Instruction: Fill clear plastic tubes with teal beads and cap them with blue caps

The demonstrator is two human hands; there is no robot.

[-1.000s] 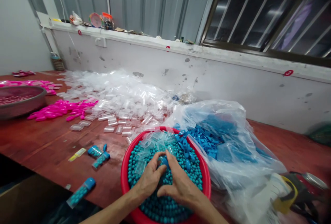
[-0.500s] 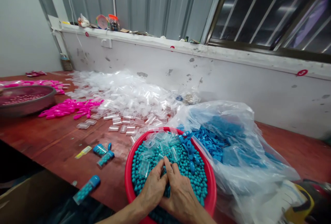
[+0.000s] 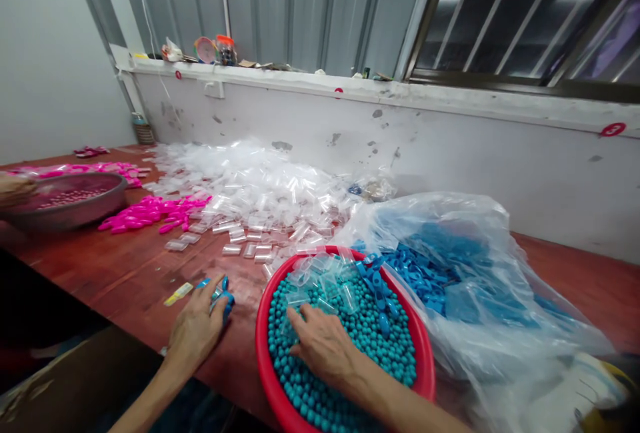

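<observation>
My left hand (image 3: 196,326) is over the table left of the red basin, its fingers closed round a small clear bottle with a blue cap (image 3: 227,301); the hand covers most of it, and more blue plastic shows beside the fingers. My right hand (image 3: 320,343) reaches into the red basin (image 3: 263,346), thumb and fingers apart, beside a clear plastic tube (image 3: 289,328) lying on the turquoise beads (image 3: 340,406). More clear tubes (image 3: 325,273) lie at the basin's far side. Blue plastic caps (image 3: 383,293) rest on the beads at the right.
A heap of clear tubes (image 3: 260,180) spreads along the wall. Pink pieces (image 3: 150,213) lie near a grey basin (image 3: 75,210), with another person's hand (image 3: 15,190) at its edge. A clear bag (image 3: 475,266) of blue parts stands right. Below the table edge is a cardboard box (image 3: 60,380).
My hands were together over the beads and have come apart. The left moved left to the blue-capped bottles on the table. A filled bottle beyond the table edge is out of sight.
</observation>
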